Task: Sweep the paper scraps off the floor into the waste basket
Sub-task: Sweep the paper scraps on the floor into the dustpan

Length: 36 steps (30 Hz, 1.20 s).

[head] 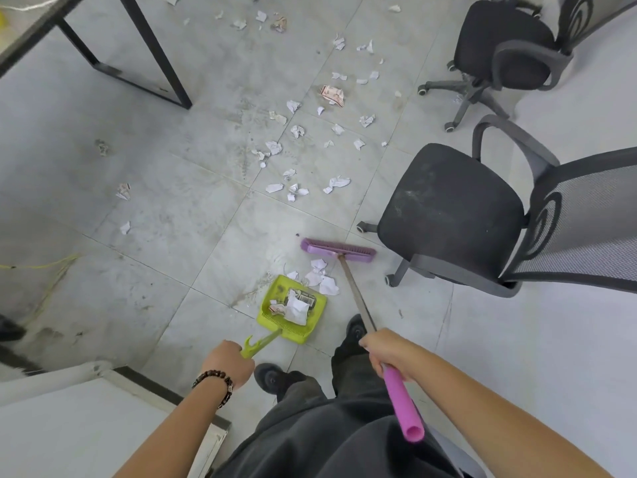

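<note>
Lime-green plastic marks the dustpan (269, 301), which sits on the grey tiled floor (193, 215), with our dark shoes (275, 378) just behind it. Our left grip (227, 363) is clenched round the dustpan's handle, and a beaded bracelet (218, 383) circles that wrist. Inside the dustpan lie several paper scraps (297, 308), white and printed. A small heap (322, 278) of white pieces lies at the dustpan's open lip, between it and the purple broom head (337, 250). The broom head rests on the floor just beyond the dustpan, to its right. Its stick slants back past the dustpan's right side to our right grip (387, 353), which grasps it where bare stick meets pink sleeve. Well beyond the dustpan, loose litter (293, 188) is strewn across the tiles. A black office chair (448, 208) stands to the dustpan's right, and a second chair (506, 46) stands farther off. A dark bench frame (155, 63) stands far off to its left.
</note>
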Motion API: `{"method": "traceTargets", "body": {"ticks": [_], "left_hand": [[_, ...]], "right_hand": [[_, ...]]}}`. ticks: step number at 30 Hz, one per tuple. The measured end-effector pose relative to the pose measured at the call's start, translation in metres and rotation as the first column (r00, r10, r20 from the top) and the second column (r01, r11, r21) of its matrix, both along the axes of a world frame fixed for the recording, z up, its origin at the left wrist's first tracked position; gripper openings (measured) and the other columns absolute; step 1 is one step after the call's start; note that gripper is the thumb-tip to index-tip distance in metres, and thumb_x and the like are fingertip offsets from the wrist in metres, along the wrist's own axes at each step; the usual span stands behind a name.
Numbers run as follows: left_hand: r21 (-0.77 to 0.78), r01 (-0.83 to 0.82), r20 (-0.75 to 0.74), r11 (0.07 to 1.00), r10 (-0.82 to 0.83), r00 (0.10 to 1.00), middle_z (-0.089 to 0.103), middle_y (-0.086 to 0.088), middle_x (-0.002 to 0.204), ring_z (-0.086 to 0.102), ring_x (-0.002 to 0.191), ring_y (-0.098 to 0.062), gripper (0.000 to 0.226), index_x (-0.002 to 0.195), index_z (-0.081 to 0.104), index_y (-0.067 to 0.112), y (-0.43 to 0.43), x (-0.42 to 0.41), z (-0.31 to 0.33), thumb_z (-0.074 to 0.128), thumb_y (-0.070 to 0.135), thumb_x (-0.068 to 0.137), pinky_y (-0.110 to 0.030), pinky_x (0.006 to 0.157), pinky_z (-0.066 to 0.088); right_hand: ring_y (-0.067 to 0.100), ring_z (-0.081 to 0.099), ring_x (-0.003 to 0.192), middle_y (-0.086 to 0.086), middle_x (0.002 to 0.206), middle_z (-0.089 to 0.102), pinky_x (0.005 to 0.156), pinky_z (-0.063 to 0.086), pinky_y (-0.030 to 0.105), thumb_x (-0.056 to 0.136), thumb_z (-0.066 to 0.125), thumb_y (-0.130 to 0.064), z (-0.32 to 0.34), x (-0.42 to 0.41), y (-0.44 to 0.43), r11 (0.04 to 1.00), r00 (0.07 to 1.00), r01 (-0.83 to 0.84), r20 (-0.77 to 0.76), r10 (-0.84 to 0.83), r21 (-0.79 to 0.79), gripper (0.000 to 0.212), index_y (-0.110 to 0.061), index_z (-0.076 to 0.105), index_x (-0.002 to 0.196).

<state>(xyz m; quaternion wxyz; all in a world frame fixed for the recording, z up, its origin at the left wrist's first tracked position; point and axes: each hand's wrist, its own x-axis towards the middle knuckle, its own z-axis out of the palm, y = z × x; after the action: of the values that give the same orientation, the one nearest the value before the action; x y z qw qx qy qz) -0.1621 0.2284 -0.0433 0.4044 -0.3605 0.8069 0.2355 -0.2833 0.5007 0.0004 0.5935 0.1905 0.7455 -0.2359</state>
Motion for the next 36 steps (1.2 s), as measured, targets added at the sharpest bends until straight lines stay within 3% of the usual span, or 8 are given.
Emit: {"method": "traceTargets", "body": {"ticks": [5, 7, 15, 19, 23, 28, 31, 36], "left_hand": [[0.005, -0.005, -0.016, 1.000, 0.005, 1.000, 0.044, 0.000, 0.055, 0.041, 0.048, -0.016, 0.022, 0.061, 0.043, 0.013, -0.001, -0.006, -0.002, 0.055, 0.013, 0.080, -0.021, 0.043, 0.029], [-0.001, 0.008, -0.015, 1.000, -0.008, 1.000, 0.046, -0.001, 0.058, 0.042, 0.049, -0.016, 0.020, 0.063, 0.044, 0.012, 0.002, -0.008, -0.001, 0.056, 0.013, 0.079, -0.021, 0.043, 0.030], [-0.040, -0.017, -0.020, 0.999, 0.016, 1.000, 0.055, -0.002, 0.062, 0.051, 0.053, -0.017, 0.009, 0.071, 0.058, 0.009, -0.020, -0.016, 0.005, 0.054, 0.013, 0.078, -0.019, 0.043, 0.034], [-0.008, -0.093, -0.012, 0.996, 0.093, 0.996, 0.050, -0.004, 0.057, 0.046, 0.048, -0.020, 0.007, 0.072, 0.057, 0.011, -0.037, -0.011, 0.008, 0.054, 0.012, 0.078, -0.019, 0.044, 0.035], [0.047, -0.198, -0.008, 0.979, 0.199, 0.980, 0.038, -0.004, 0.052, 0.033, 0.045, -0.020, 0.012, 0.069, 0.046, 0.010, -0.050, 0.008, 0.008, 0.051, 0.009, 0.080, -0.019, 0.045, 0.026], [0.043, -0.260, -0.011, 0.965, 0.261, 0.965, 0.042, -0.006, 0.052, 0.037, 0.044, -0.021, 0.011, 0.067, 0.049, 0.009, -0.054, 0.028, 0.002, 0.052, 0.009, 0.078, -0.018, 0.044, 0.028], [0.011, -0.220, 0.015, 0.976, 0.219, 0.976, 0.050, -0.005, 0.057, 0.047, 0.048, -0.021, 0.010, 0.068, 0.053, 0.008, -0.047, 0.037, -0.002, 0.053, 0.010, 0.078, -0.020, 0.045, 0.036], [-0.041, -0.139, -0.002, 0.989, 0.139, 0.990, 0.051, -0.001, 0.060, 0.048, 0.053, -0.017, 0.014, 0.065, 0.052, 0.011, -0.044, 0.050, -0.005, 0.051, 0.012, 0.079, -0.020, 0.044, 0.034]], "right_hand": [[0.015, 0.038, 0.039, 0.009, 0.052, 0.043, 0.041, 0.036, 0.022, 0.077, 0.047, 0.006, 0.014, 0.038, -0.011, 0.969, 0.960, 0.244, 0.156, -0.234, -0.049, 0.014, -0.001, 0.059, 0.075], [0.012, 0.037, 0.034, 0.004, 0.046, 0.042, 0.035, 0.033, 0.018, 0.081, 0.046, 0.003, 0.020, 0.037, -0.007, 0.932, 0.913, 0.355, 0.242, -0.328, -0.076, 0.024, -0.008, 0.052, 0.061], [0.004, 0.030, 0.024, -0.004, 0.038, 0.042, 0.027, 0.024, 0.015, 0.100, 0.033, -0.013, 0.047, -0.012, 0.009, 0.860, 0.834, 0.469, 0.422, -0.356, -0.201, 0.032, -0.010, 0.051, 0.074], [0.013, 0.044, 0.026, 0.003, 0.038, 0.046, 0.031, 0.037, 0.015, 0.086, 0.056, 0.003, 0.055, -0.025, -0.010, 0.858, 0.783, 0.473, 0.542, -0.305, -0.201, 0.020, -0.011, 0.054, 0.072], [0.004, 0.029, 0.026, -0.006, 0.038, 0.032, 0.031, 0.026, 0.012, 0.086, 0.044, 0.001, 0.045, -0.030, -0.039, 0.956, 0.950, 0.261, 0.213, -0.229, -0.134, 0.035, -0.019, 0.033, 0.059], [0.018, 0.043, 0.035, 0.011, 0.052, 0.048, 0.045, 0.042, 0.023, 0.076, 0.047, 0.008, 0.018, -0.022, -0.078, 0.998, 0.998, -0.011, -0.061, 0.007, -0.061, 0.013, 0.000, 0.058, 0.077], [0.024, 0.049, 0.053, 0.015, 0.065, 0.051, 0.059, 0.044, 0.031, 0.069, 0.050, 0.012, 0.010, -0.002, -0.089, 0.970, 0.972, -0.237, -0.029, 0.235, -0.057, 0.025, 0.004, 0.062, 0.089], [0.015, 0.046, 0.040, 0.007, 0.048, 0.049, 0.040, 0.040, 0.019, 0.074, 0.047, 0.012, 0.019, 0.016, -0.066, 0.943, 0.942, -0.317, 0.082, 0.325, -0.095, 0.022, -0.006, 0.053, 0.063]]}}
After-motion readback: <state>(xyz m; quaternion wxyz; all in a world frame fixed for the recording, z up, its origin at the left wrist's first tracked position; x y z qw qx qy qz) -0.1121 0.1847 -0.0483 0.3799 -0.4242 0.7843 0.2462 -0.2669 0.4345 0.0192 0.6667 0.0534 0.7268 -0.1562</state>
